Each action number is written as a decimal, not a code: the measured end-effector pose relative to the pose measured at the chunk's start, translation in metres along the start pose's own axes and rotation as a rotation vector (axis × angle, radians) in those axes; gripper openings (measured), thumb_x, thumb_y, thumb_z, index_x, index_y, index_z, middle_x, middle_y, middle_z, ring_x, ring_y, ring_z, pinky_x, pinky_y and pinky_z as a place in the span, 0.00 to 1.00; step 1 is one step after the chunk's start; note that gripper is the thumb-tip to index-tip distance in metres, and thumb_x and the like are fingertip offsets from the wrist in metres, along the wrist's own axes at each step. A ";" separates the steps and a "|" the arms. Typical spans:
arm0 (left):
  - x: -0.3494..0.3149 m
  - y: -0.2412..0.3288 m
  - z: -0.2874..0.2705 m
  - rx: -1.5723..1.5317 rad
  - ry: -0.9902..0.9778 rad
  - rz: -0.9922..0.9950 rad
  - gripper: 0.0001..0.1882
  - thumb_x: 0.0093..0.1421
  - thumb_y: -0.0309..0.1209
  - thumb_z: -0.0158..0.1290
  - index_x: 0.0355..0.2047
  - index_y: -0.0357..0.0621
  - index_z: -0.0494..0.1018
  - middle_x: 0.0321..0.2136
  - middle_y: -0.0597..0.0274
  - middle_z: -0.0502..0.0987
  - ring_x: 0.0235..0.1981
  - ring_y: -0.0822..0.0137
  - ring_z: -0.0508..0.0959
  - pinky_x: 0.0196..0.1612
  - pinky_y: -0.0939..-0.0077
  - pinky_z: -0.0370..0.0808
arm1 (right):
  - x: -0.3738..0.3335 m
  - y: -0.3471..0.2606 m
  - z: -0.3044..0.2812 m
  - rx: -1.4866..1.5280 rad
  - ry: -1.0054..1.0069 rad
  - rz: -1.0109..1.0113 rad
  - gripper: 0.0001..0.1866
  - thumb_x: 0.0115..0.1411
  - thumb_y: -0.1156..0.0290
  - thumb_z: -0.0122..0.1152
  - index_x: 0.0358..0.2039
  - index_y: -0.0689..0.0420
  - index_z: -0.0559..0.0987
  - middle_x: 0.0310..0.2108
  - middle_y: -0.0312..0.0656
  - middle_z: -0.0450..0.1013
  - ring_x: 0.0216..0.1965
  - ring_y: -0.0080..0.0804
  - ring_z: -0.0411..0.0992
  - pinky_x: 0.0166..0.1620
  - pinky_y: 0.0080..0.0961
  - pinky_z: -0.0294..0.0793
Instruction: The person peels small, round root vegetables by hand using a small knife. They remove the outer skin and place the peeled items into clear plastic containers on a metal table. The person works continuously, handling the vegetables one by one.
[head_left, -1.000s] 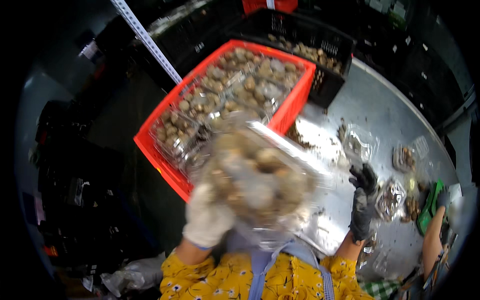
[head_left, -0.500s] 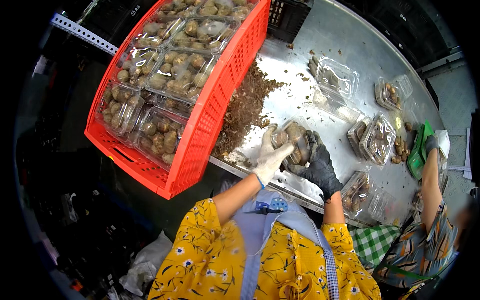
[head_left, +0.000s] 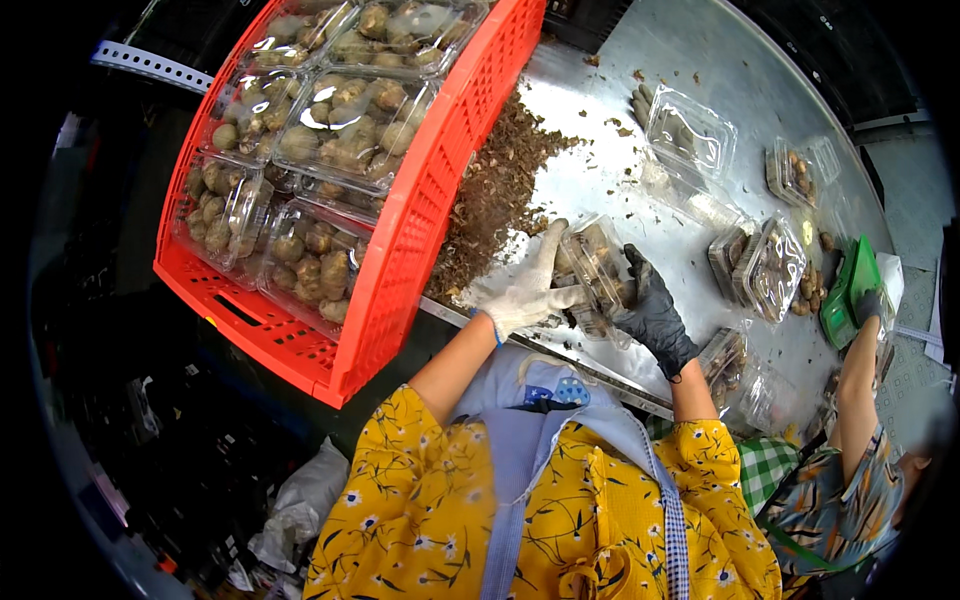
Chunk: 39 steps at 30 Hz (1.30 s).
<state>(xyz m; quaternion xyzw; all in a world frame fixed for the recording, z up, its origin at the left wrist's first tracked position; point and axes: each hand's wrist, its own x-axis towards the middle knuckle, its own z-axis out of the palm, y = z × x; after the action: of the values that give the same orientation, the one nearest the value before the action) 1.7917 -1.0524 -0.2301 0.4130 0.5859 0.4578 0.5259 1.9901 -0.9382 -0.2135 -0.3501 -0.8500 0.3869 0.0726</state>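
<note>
Between my hands, over the near edge of the metal table, is a clear plastic clamshell box (head_left: 597, 268) of brown, round roots that look like small taros. It sits tilted. My left hand (head_left: 524, 296), in a whitish glove, has thumb and forefinger spread wide around the box's left side. My right hand (head_left: 657, 322), in a black glove, takes the right side, thumb at the near corner and fingers along the far side. Whether the lid is fully closed cannot be made out.
At left stands a red crate (head_left: 395, 260) packed with filled clamshell boxes. Brown peelings (head_left: 500, 190) lie beside it. An empty clamshell (head_left: 690, 135) and more filled boxes (head_left: 770, 270) are on the table (head_left: 720, 50). A co-worker's gloved hand (head_left: 868, 305) holds a green scoop (head_left: 848, 290).
The box has turned in my hands and now stands more on edge. My left hand has moved a little left with fingers wider apart; the right has shifted slightly right.
</note>
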 end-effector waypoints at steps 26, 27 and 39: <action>-0.006 -0.018 0.021 0.346 -0.005 -0.146 0.48 0.48 0.38 0.57 0.64 0.55 0.42 0.57 0.40 0.51 0.59 0.40 0.57 0.61 0.58 0.58 | 0.004 -0.030 -0.009 -0.491 -0.054 -0.111 0.58 0.31 0.53 0.73 0.62 0.55 0.54 0.58 0.61 0.53 0.50 0.54 0.64 0.51 0.40 0.68; -0.006 -0.022 0.022 0.353 0.002 -0.124 0.47 0.48 0.38 0.57 0.64 0.56 0.41 0.57 0.40 0.51 0.58 0.40 0.58 0.60 0.58 0.59 | 0.004 -0.029 -0.009 -0.489 -0.064 -0.115 0.57 0.31 0.53 0.73 0.61 0.55 0.54 0.58 0.62 0.53 0.50 0.54 0.64 0.51 0.40 0.68; 0.003 -0.026 0.027 0.518 0.007 -0.123 0.45 0.50 0.38 0.58 0.63 0.52 0.44 0.54 0.45 0.57 0.47 0.45 0.71 0.48 0.62 0.71 | 0.002 -0.015 -0.008 -0.456 -0.091 -0.234 0.42 0.35 0.56 0.70 0.54 0.50 0.67 0.58 0.56 0.56 0.54 0.56 0.61 0.50 0.40 0.69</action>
<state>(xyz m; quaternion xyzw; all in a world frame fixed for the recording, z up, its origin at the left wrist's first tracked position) 1.8182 -1.0530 -0.2568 0.4959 0.7094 0.2609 0.4275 1.9839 -0.9389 -0.1972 -0.2389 -0.9523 0.1898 -0.0021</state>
